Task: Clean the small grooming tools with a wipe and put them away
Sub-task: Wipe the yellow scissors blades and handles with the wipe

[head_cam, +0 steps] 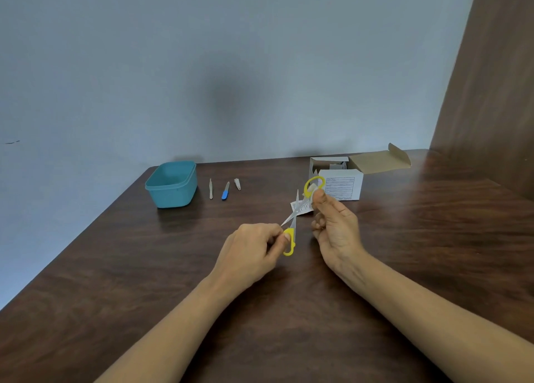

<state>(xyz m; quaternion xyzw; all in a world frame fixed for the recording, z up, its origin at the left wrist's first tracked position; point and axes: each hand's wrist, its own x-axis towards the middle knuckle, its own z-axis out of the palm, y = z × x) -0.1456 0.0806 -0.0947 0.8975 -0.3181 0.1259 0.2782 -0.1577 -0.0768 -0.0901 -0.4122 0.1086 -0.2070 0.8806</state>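
Small scissors (294, 215) with yellow handles are held spread apart above the table. My left hand (254, 246) pinches the lower yellow handle loop. My right hand (335, 223) presses a white wipe (310, 193) against the upper yellow loop near its fingertips. A torn wipe wrapper (300, 207) lies on the table behind the blades. Farther left, tweezers (211, 189), a blue-handled nail file (225, 191) and a small nail clipper (237, 183) lie in a row on the table. A teal plastic tub (172, 184) stands open, left of them.
A white cardboard box (344, 184) with its brown flap open stands at the back right, just behind my right hand. The dark wooden table (144, 281) meets a grey wall at the back and a wooden panel (491, 79) on the right.
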